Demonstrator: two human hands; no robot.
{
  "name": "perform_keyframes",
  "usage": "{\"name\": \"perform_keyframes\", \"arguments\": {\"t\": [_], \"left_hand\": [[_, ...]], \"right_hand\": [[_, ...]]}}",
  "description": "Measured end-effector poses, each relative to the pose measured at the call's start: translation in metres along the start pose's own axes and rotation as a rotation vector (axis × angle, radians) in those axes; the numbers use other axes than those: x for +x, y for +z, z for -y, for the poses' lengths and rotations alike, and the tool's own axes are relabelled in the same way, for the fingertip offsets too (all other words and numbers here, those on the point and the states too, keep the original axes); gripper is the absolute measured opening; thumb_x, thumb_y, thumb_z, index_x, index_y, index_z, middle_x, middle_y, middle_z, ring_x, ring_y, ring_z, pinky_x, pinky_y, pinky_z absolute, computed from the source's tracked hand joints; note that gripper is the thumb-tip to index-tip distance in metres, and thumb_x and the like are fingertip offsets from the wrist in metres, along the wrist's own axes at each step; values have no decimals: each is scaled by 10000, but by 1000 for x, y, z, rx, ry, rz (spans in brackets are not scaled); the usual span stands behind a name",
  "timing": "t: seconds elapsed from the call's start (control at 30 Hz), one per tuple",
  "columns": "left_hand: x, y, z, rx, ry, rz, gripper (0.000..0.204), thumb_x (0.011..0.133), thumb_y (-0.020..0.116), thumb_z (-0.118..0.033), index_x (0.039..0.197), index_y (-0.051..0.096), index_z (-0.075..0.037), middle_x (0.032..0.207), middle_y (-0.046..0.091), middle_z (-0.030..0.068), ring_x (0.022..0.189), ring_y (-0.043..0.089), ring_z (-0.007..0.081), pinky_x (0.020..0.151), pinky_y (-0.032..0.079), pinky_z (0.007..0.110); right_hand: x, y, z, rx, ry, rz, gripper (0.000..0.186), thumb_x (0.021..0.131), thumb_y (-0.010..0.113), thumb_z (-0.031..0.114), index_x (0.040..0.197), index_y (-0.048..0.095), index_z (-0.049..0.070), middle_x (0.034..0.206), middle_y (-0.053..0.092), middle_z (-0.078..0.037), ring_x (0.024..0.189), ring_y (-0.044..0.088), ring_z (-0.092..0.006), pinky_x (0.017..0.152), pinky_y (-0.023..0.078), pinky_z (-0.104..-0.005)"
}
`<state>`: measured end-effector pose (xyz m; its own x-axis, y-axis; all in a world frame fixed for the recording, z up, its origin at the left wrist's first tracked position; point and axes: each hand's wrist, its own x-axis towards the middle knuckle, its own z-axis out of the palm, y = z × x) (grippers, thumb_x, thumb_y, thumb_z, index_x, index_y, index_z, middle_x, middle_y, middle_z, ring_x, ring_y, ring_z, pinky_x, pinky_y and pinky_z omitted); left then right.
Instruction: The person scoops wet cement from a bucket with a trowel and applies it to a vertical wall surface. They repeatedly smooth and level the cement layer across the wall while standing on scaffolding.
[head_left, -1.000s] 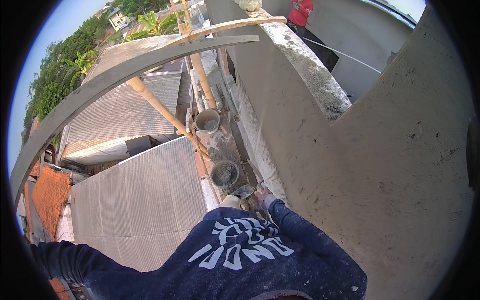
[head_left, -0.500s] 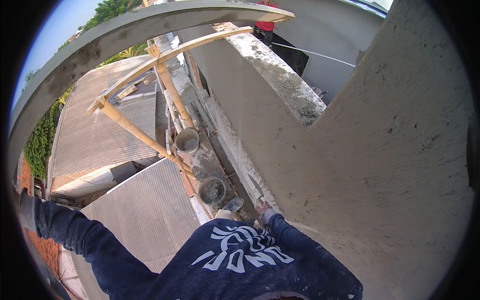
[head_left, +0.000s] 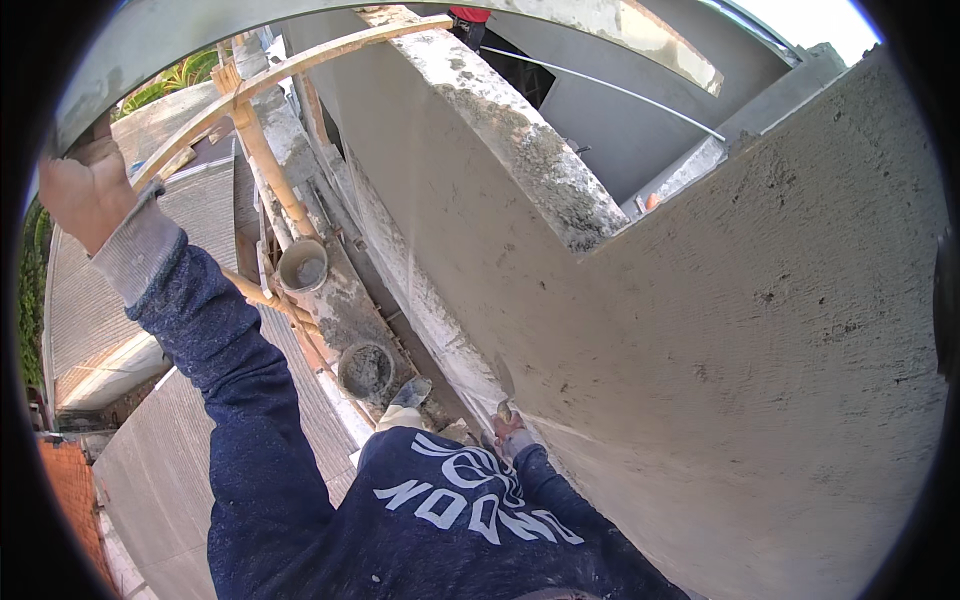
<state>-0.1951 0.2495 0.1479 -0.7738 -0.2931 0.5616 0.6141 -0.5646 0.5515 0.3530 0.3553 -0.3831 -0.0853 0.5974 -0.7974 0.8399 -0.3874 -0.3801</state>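
Note:
My left hand (head_left: pixel 90 190) is raised at the far left, with its fingers wrapped round the near end of a long grey, mortar-smeared straightedge (head_left: pixel 170 60). The straightedge stretches across the top of the view, and its far end hangs over the wall opening. Low by the foot of the plastered wall (head_left: pixel 720 330), my right hand (head_left: pixel 507 424) is closed on the handle of a trowel. The narrow metal trowel blade (head_left: pixel 505 377) points up along the wall's edge. A bucket of wet mortar (head_left: pixel 367 371) stands left of my right hand.
A second bucket (head_left: pixel 303 266) sits farther along the narrow walkway (head_left: pixel 345 310). Bamboo poles (head_left: pixel 262 165) and a wooden rail (head_left: pixel 290 72) edge the drop on the left. Corrugated roofs (head_left: pixel 165 470) lie below. Beyond the rough wall ledge (head_left: pixel 530 140), a person (head_left: pixel 468 25) in red is partly visible.
My left hand has risen from the lower left with the straightedge, whose far end has swung right over the wall opening. My view has turned right. The right hand still holds the trowel low.

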Motion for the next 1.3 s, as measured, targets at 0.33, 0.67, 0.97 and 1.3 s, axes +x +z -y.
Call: {"name": "perform_keyframes", "arguments": {"t": [0.33,0.67,0.97,1.3], "left_hand": [[-193,113,172,-378,-529,23,435,832,644,2,1227,462,-5,1167,579,154,1043,610,257,821,571,491],[-360,214,256,-221,-916,-125,664,834,656,-40,1328,253,145,1228,476,285,1111,538,310,995,438,391],[-424,253,277,192,-1356,125,737,832,687,-163,1352,255,133,1285,453,312,1175,514,370,979,458,378],[-470,242,406,557,-246,1522,418,844,617,-313,1191,550,-90,1080,642,200,912,627,411,792,517,505]], "right_hand": [[26,39,-30,167,-31,-56,518,838,652,312,1209,440,19,667,548,-74,470,509,-163,404,425,-327],[-28,30,13,398,133,-91,576,832,641,280,1306,370,96,678,528,-78,460,494,-181,365,402,-326],[-21,59,-9,523,244,-30,699,817,654,348,1393,336,111,765,583,-100,566,580,-220,469,480,-382],[-24,72,-5,319,180,-93,804,836,632,417,1396,271,-33,766,629,-147,548,591,-227,464,459,-379]]}}
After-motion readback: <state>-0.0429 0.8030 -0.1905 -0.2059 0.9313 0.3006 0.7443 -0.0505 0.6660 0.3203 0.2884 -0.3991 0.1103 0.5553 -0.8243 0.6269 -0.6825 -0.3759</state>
